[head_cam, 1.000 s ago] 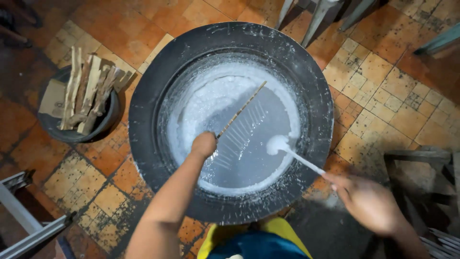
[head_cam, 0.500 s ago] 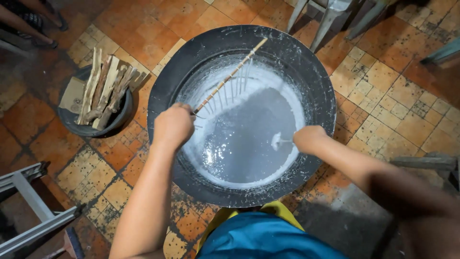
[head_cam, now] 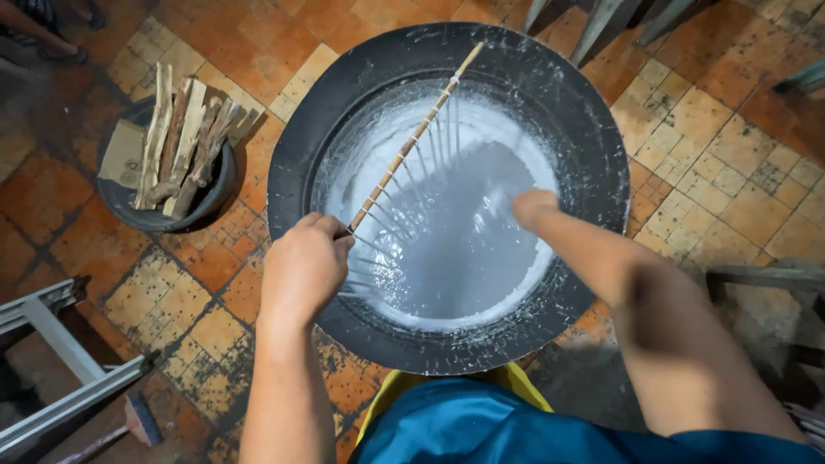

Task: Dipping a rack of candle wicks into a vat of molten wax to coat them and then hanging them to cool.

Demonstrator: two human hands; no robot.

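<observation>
A wide black basin (head_cam: 595, 112) on the tiled floor holds a pale white liquid (head_cam: 464, 258), with white crust around its inner wall. My left hand (head_cam: 302, 268) grips the near end of a thin bamboo stick (head_cam: 414, 139) that slants up across the basin to its far rim. A row of wet white strands (head_cam: 434, 159) hangs from the stick into the liquid. My right hand (head_cam: 533, 206) is a closed fist low over the liquid at the right, blurred. The white ladle it carried earlier is hidden.
A dark bucket (head_cam: 129, 215) of split firewood (head_cam: 176, 142) stands left of the basin. A grey metal frame (head_cam: 60, 344) lies at the bottom left, chair legs (head_cam: 601, 26) at the top, and a dark frame (head_cam: 756, 275) at the right. Another person's foot (head_cam: 43, 39) shows top left.
My left hand has lifted the stick out of the liquid and swung it toward the far rim, strands dripping. My right hand came in from outside the basin with the ladle, reaching the middle.
</observation>
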